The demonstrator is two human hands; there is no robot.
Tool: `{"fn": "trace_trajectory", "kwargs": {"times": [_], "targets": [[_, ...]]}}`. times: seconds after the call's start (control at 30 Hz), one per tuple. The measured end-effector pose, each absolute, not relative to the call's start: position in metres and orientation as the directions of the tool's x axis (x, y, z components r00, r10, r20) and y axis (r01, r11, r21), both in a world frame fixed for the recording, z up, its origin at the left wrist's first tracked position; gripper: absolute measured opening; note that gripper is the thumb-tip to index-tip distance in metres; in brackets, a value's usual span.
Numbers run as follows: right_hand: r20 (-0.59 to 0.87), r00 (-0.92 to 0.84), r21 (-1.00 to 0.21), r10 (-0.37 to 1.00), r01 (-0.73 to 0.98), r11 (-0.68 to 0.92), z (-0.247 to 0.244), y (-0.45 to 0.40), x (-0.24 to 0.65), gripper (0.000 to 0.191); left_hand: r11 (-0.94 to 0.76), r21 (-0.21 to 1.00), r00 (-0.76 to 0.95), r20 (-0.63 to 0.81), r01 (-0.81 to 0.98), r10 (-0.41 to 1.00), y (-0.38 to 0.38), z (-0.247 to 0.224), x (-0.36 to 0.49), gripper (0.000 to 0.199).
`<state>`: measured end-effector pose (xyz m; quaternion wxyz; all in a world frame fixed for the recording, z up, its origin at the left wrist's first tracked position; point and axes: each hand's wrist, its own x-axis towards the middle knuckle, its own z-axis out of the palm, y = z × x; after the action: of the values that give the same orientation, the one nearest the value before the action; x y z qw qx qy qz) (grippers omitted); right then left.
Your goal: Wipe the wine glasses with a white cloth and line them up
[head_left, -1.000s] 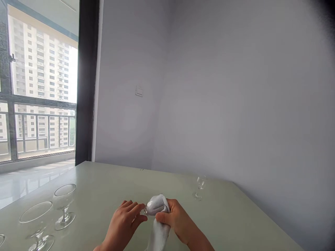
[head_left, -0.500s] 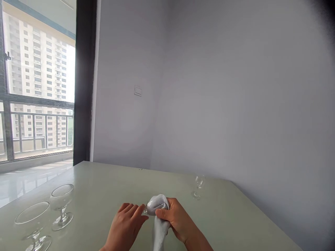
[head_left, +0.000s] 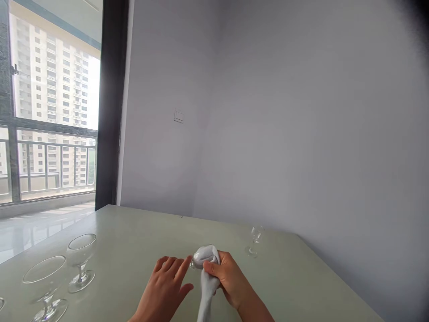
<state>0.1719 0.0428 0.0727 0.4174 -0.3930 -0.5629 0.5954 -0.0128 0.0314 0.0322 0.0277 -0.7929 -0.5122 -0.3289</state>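
Head view: one glass (head_left: 197, 259) in cloth (head_left: 207, 286), other glasses (head_left: 81, 258) uncovered
Right hand (head_left: 233, 279) clamped on cloth; left hand (head_left: 164, 286) open, maybe touching glass, tough angle tbh.

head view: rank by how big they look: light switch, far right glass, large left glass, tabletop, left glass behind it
1. Tabletop
2. Large left glass
3. Left glass behind it
4. Far right glass
5. Light switch
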Motion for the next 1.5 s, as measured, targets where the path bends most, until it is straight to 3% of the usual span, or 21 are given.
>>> {"fn": "trace_trajectory", "kwargs": {"times": [0.07, 0.13, 0.2, 0.27, 0.33, 0.4, 0.53, 0.67, 0.87, 1.0, 1.07, 1.17, 1.27, 1.4, 1.5], "targets": [[-0.021, -0.322, -0.987, 0.946, -0.144, -0.071, 0.064, 0.041, 0.158, 0.029, -0.456, 0.16, 0.294, 0.572, 0.876, 0.766, 0.038, 0.027, -0.019, 0.025], [0.012, -0.381, -0.993, 0.925, -0.116, -0.035, 0.062, 0.038, 0.153, 0.028, -0.48, 0.18, 0.324, 0.536, 0.858, 0.78, 0.043, 0.026, -0.026, 0.017], [0.052, -0.48, -0.998, 0.876, 0.006, 0.062, 0.067, 0.035, 0.16, 0.026, -0.5, 0.337, 0.322, 0.462, 0.798, 0.826, 0.044, 0.028, -0.031, 0.015], [0.053, -0.578, -0.98, 0.815, 0.129, 0.155, 0.075, 0.035, 0.175, 0.026, -0.451, 0.609, 0.325, 0.313, 0.652, 0.892, 0.041, 0.032, -0.031, 0.014], [0.005, -0.676, -0.957, 0.737, 0.21, 0.199, 0.084, 0.036, 0.192, 0.026, -0.305, 0.859, 0.421, 0.118, 0.411, 0.899, 0.036, 0.036, -0.028, 0.02], [-0.049, -0.757, -0.932, 0.651, 0.269, 0.244, 0.092, 0.034, 0.205, 0.023, -0.139, 0.973, 0.576, 0.007, 0.185, 0.817, 0.031, 0.038, -0.024, 0.035], [-0.012, -0.779, -0.83, 0.627, 0.357, 0.428, 0.107, 0.024, 0.215, 0.015, 0.082, 0.996, 0.738, -0.038, -0.023, 0.674, 0.025, 0.037, -0.017, 0.052], [0.066, -0.735, -0.762, 0.675, 0.4, 0.51, 0.123, 0.018, 0.222, 0.014, 0.189, 0.974, 0.762, -0.028, -0.124, 0.646, 0.028, 0.03, -0.017, 0.058], [0.191, -0.34, -0.775, 0.921, 0.524, 0.354, 0.14, 0.019, 0.238, 0.013, 0.22, 0.965, 0.699, -0.058, -0.145, 0.713, 0.033, 0.023, -0.019, 0.049], [0.105, -0.67, -0.775, 0.734, 0.408, 0.483, 0.134, 0.015, 0.225, 0.022, 0.209, 0.972, 0.742, -0.062, -0.108, 0.667, 0.028, 0.031, -0.016, 0.057], [0.052, -0.741, -0.809, 0.67, 0.362, 0.463, 0.122, 0.018, 0.215, 0.018, 0.204, 0.974, 0.756, -0.064, -0.094, 0.651, 0.024, 0.035, -0.014, 0.055], [0.05, -0.725, -0.917, 0.687, 0.239, 0.318, 0.098, 0.032, 0.205, 0.007, 0.2, 0.976, 0.752, -0.065, -0.09, 0.656, 0.021, 0.038, -0.013, 0.052], [0.1, -0.62, -0.992, 0.778, -0.001, 0.126, 0.076, 0.047, 0.203, 0.008, 0.14, 0.985, 0.709, -0.029, -0.098, 0.705, 0.019, 0.039, -0.009, 0.052], [0.091, -0.484, -0.918, 0.87, -0.379, -0.115, 0.06, 0.057, 0.194, 0.023, 0.025, 0.99, 0.619, 0.068, -0.141, 0.782, 0.018, 0.037, 0.001, 0.048], [0.054, -0.473, -0.834, 0.879, -0.505, -0.22, 0.056, 0.052, 0.176, 0.034, 0.022, 0.966, 0.519, 0.119, -0.257, 0.846, 0.022, 0.027, 0.01, 0.047]]}}
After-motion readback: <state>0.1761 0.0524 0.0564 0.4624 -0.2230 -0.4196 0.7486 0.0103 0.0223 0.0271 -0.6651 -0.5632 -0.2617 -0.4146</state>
